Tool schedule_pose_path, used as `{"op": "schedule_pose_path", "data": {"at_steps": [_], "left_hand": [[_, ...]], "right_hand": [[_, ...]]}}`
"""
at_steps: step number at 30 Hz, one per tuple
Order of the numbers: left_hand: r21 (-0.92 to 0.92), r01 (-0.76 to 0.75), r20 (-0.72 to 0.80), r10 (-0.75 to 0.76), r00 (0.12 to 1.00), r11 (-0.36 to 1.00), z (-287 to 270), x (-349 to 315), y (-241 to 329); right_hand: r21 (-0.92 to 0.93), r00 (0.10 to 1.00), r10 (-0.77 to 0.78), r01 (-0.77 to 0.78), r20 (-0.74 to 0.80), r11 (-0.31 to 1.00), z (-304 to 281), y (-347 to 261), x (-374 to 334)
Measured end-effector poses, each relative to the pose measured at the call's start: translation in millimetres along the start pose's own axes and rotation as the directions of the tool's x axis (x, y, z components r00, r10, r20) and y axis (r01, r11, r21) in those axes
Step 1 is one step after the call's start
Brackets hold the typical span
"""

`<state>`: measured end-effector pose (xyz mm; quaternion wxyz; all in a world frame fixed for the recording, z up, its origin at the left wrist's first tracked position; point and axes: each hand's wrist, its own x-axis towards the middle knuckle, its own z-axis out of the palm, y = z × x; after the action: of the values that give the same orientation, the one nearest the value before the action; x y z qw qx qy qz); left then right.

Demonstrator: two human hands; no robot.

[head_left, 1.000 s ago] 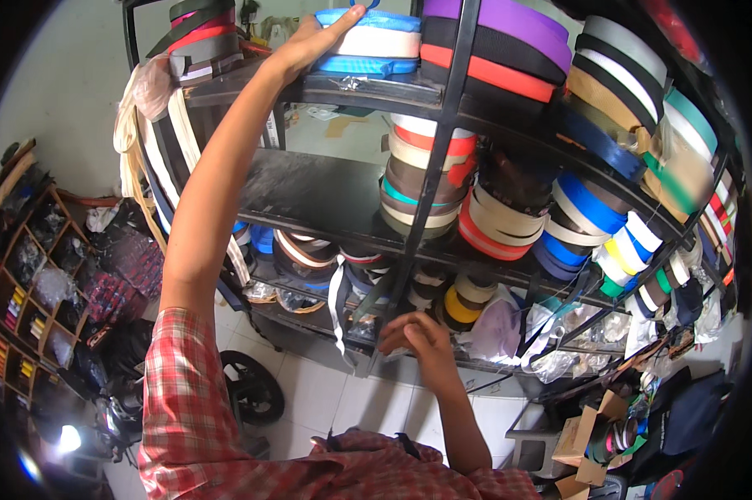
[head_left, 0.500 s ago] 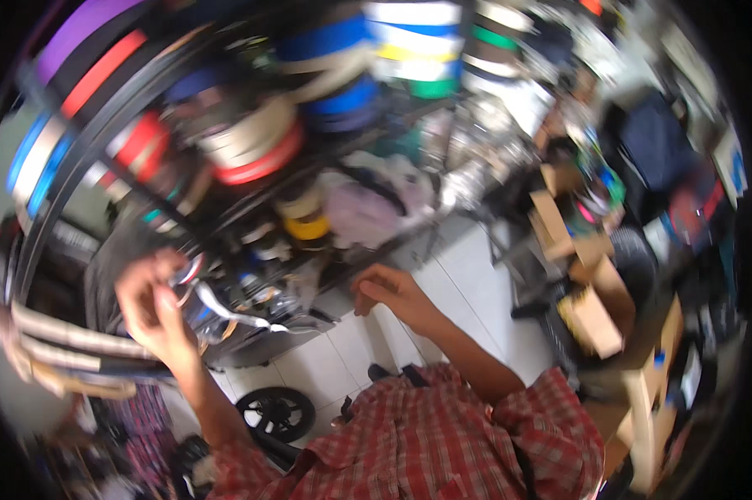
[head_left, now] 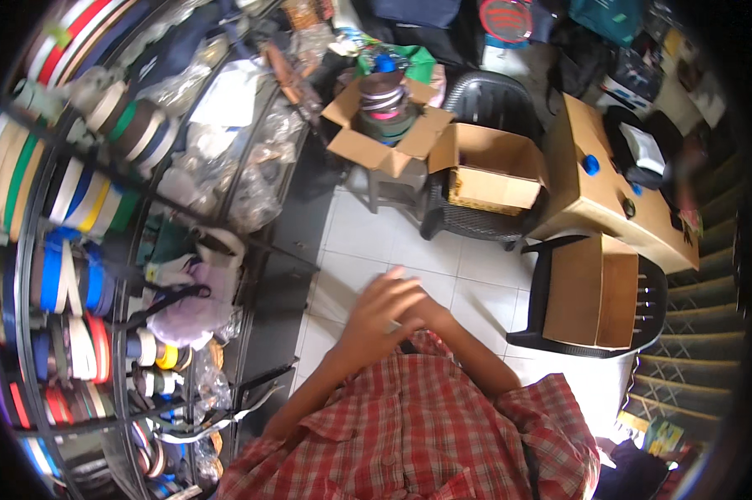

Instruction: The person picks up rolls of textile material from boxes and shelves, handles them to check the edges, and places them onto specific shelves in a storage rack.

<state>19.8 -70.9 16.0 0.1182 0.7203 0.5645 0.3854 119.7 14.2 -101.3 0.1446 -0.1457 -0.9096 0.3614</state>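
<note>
While both hands meet at lower centre of the frame, just above the red plaid shirt (head_left: 426, 433), neither shows any object in its grasp. Left hand (head_left: 382, 312) lies on top, fingers loosely spread and empty; right hand (head_left: 430, 315) sits beneath it, mostly covered, so its closure cannot be judged. Nearest goods are the webbing rolls (head_left: 76, 283) on the black rack (head_left: 251, 242) at frame left, closer to the left hand. Further out: an open carton holding stacked rolls (head_left: 384, 104) at upper centre, an empty open carton (head_left: 488, 171) beside it, a flat box on a black chair (head_left: 597, 292) at right.
</note>
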Motion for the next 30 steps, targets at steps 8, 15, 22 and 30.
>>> {"op": "schedule_pose_path", "data": {"at_steps": [8,15,22,30], "left_hand": [[-0.393,-0.156,0.362,0.308,0.880,0.906,113,92,-12],[-0.585,0.050,0.447,0.270,0.853,0.809,175,174,-32],[-0.620,0.418,0.571,0.016,0.821,0.664,206,264,-89],[-0.485,0.465,0.699,0.009,0.715,0.741,255,330,-172]], "right_hand": [[0.192,0.903,0.382,-0.347,-0.198,0.918,-52,55,-74],[0.292,0.717,0.696,-0.661,-0.022,0.691,-153,67,-85],[0.557,0.671,0.586,-0.300,-0.453,0.774,-229,125,-59],[0.732,0.229,0.855,-0.443,-0.465,0.517,-265,191,-77]]}}
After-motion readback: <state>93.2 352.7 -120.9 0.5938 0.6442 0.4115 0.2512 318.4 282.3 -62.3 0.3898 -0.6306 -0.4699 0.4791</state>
